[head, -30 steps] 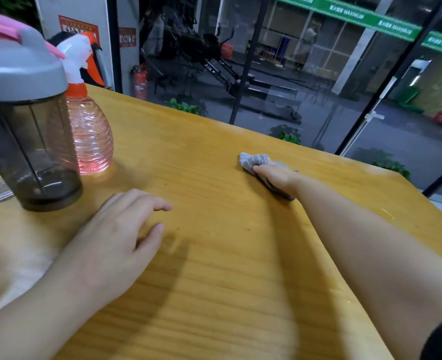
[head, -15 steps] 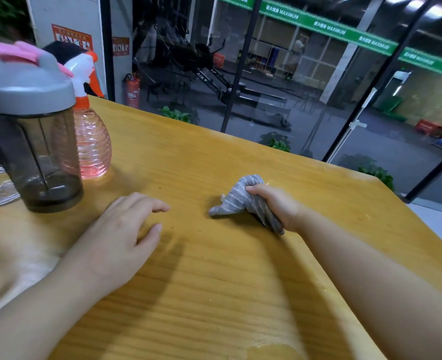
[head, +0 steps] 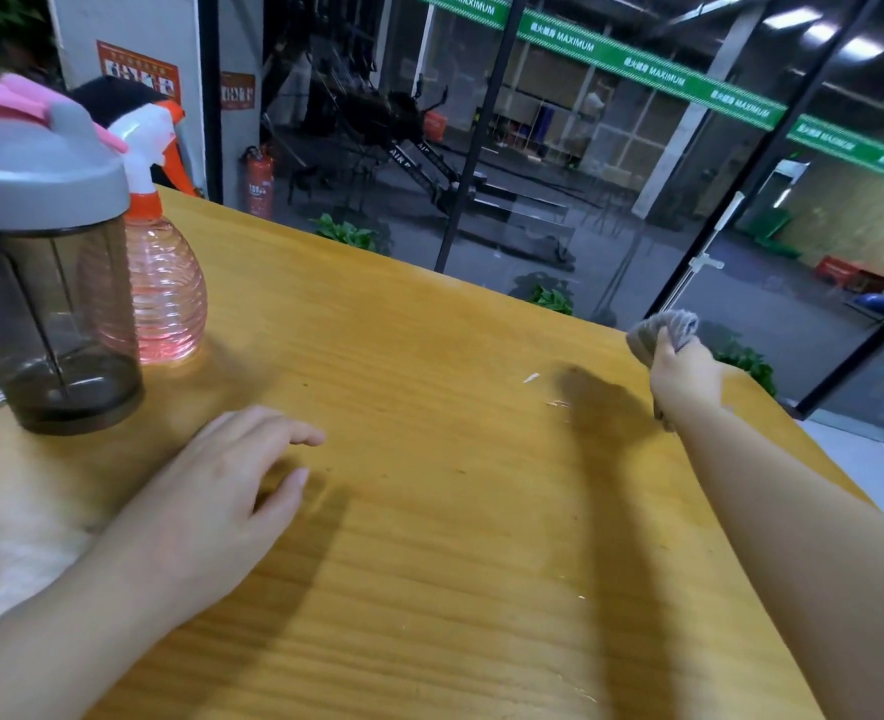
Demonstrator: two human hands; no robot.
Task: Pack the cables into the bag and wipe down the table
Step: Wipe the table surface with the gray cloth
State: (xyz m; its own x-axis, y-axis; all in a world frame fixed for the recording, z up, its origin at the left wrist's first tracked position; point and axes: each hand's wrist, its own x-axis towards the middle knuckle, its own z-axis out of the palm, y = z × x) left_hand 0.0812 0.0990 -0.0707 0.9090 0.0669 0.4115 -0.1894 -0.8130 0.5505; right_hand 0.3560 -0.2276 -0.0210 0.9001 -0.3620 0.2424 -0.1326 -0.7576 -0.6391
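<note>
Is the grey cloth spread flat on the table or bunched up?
Bunched up. The right hand grips the grey cloth as a wad, lifted near the table's far right edge; whether it touches the wood cannot be told.

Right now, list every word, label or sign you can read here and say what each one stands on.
"MAXIMUM": white letters, repeated along the green banner behind the glass; the characters beside it are too blurred to read.
"AIR": on the black gym machine; the rest is cut off.
Orange wall poster: print too small.
Fire extinguisher label: unreadable.
Spray bottle and shaker cup: no text visible.
</note>
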